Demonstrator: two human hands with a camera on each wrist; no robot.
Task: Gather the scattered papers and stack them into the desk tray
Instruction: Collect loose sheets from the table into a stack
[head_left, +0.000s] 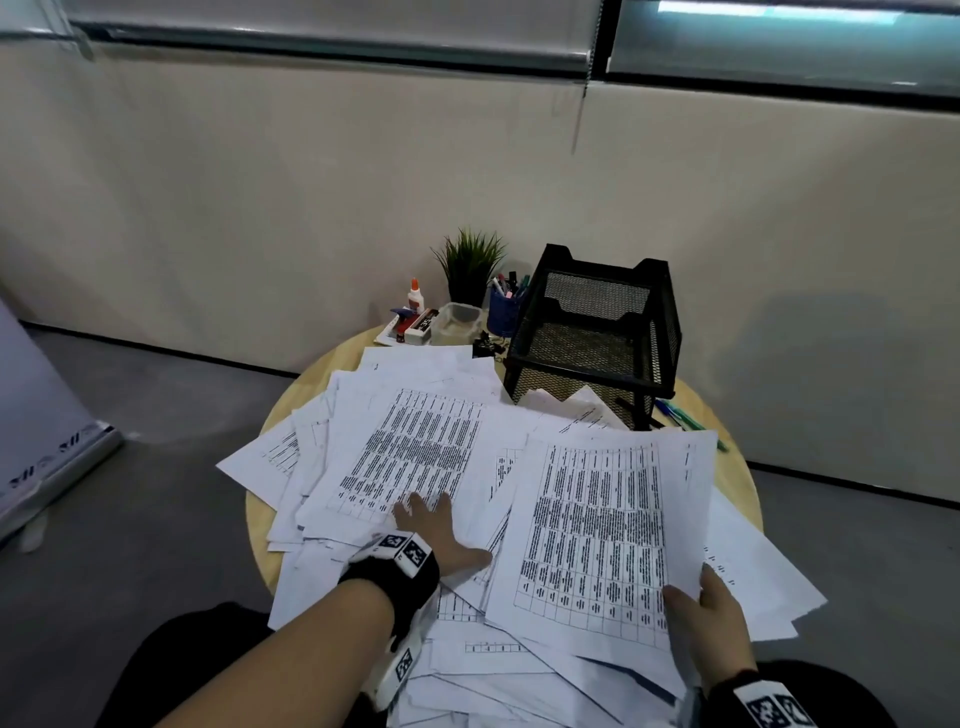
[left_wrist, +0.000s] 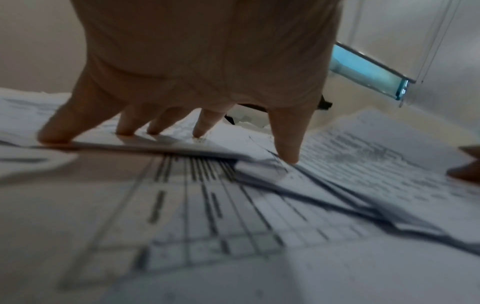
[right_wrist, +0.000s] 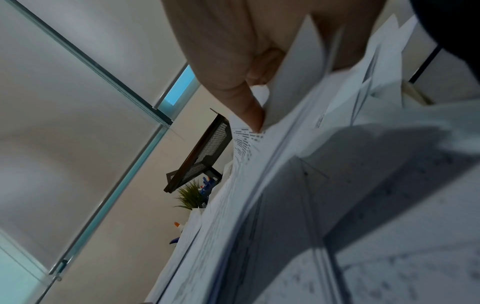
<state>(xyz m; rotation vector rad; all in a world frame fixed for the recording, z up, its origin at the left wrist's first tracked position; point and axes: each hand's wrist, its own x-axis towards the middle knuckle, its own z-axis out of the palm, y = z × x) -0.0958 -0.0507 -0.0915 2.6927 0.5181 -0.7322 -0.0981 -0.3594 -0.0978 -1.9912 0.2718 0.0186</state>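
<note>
Several printed white papers (head_left: 410, 452) lie scattered in overlapping layers over the round wooden table (head_left: 260, 525). My left hand (head_left: 439, 530) presses flat on the pile, fingers (left_wrist: 288, 148) spread and straight on the sheets (left_wrist: 213, 216). My right hand (head_left: 711, 608) pinches the near right corner of a small bundle of papers (head_left: 597, 530), thumb on top; the right wrist view shows the thumb (right_wrist: 249, 109) clamped on the sheets (right_wrist: 285, 164). The black mesh desk tray (head_left: 597, 332) stands at the back right of the table, with some paper showing under its lowest tier. The tray (right_wrist: 205, 150) also shows in the right wrist view.
Behind the papers stand a small green plant (head_left: 470, 265), a blue pen cup (head_left: 504, 306), a glue bottle (head_left: 414, 296), a clear plastic box (head_left: 456, 322) and black binder clips (head_left: 485, 345). Pens (head_left: 680, 415) lie right of the tray. A wall runs behind the table.
</note>
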